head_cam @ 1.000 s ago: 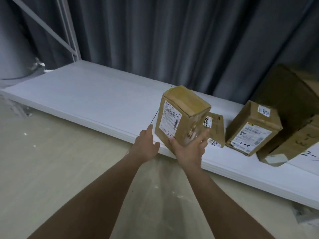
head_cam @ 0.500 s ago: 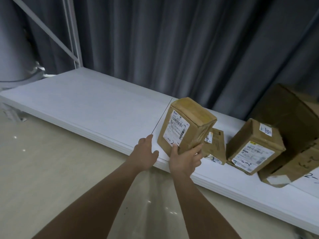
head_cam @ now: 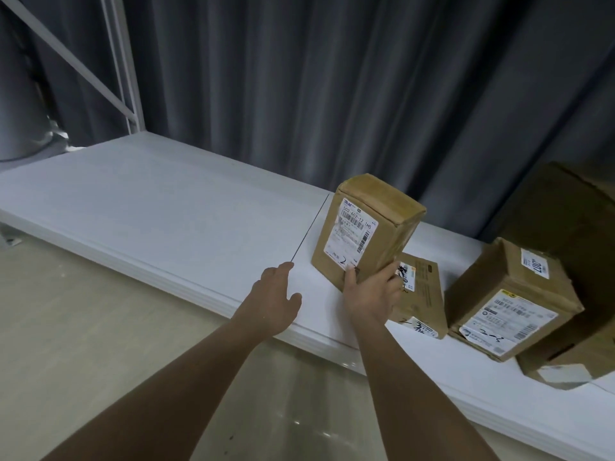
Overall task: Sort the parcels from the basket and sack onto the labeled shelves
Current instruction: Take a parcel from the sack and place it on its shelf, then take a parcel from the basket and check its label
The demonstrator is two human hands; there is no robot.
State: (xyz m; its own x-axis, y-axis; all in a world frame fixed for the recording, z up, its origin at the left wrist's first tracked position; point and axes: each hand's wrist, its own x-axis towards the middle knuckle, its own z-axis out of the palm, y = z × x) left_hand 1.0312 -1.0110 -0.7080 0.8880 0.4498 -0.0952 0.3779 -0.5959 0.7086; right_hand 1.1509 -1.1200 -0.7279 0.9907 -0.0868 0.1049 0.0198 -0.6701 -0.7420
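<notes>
Grey curtain behind white shelf [head_cam: 173, 207]. Right hand [head_cam: 371, 294] clamps tilted parcel [head_cam: 366, 227] at its near bottom corner; left hand [head_cam: 273, 297] loose, empty. Released tilted, it may topple onto flat box [head_cam: 422, 294].

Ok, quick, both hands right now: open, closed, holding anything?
Left hand: open, holding nothing, over the white shelf edge.
Right hand: grips the bottom corner of the labeled cardboard parcel.

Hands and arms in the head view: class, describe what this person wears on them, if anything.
Both forearms are bare as far as the frame shows: no sleeves in view. The left hand and right hand wear no gloves; no watch or wristband is visible.
</notes>
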